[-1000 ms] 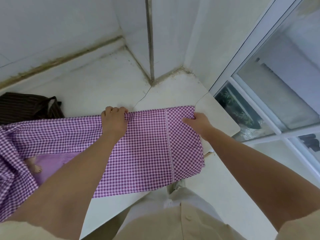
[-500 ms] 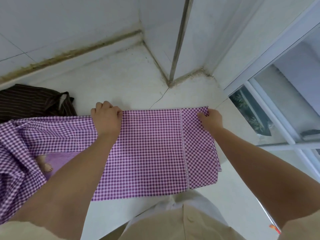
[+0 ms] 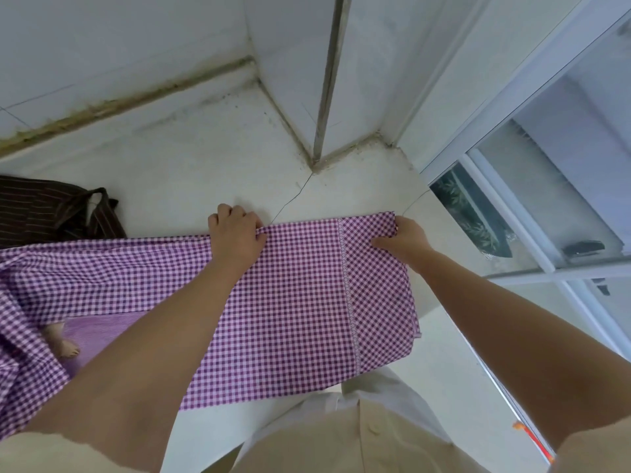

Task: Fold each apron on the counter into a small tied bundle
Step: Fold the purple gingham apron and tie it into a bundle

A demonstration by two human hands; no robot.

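The task looks barely begun. The purple-and-white checked cloth apron (image 3: pixel 300 302) lies across the middle of the frame on the white stone counter (image 3: pixel 191 172), a wide sheet not yet small or tied. A dark brown striped apron (image 3: pixel 41 213) sits crumpled at the left edge. The left hand (image 3: pixel 235 237) curls its fingers over the checked apron's far edge, gripping it. The right hand (image 3: pixel 403 238) pinches the far right corner, thumb on top.
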